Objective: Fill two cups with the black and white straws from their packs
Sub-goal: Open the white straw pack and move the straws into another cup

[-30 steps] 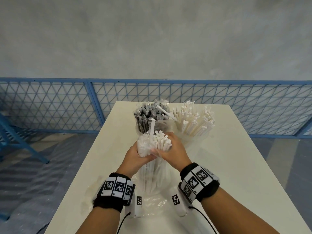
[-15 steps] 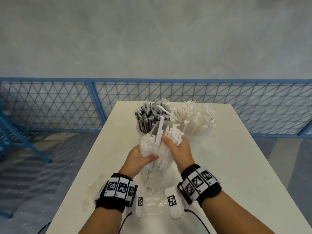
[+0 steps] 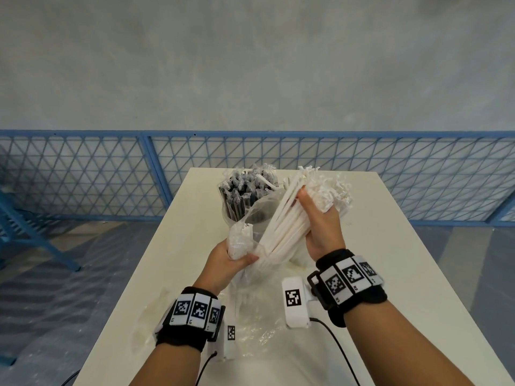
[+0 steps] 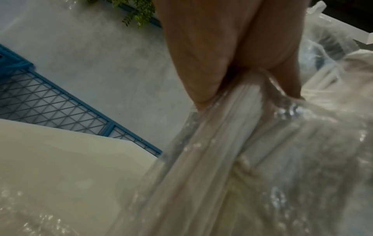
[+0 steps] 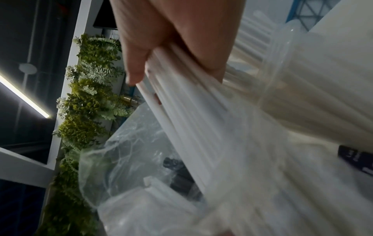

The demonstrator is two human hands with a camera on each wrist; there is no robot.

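Thin, crinkled, glossy clear plastic pack (image 3: 242, 240), matt white paper-wrapped straws (image 3: 284, 218), smooth matt cream table (image 3: 390, 260).

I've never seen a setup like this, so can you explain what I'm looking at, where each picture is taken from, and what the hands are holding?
No machine here: a person works bare-handed, wearing wristbands with printed markers and a small camera on each wrist. The wide picture comes from a head-worn camera; the two close-ups look along each hand. On the white table stand a cup of black straws and a cup of white straws. The left hand grips a clear plastic pack. The right hand grips a bundle of white straws, partly out of that pack.
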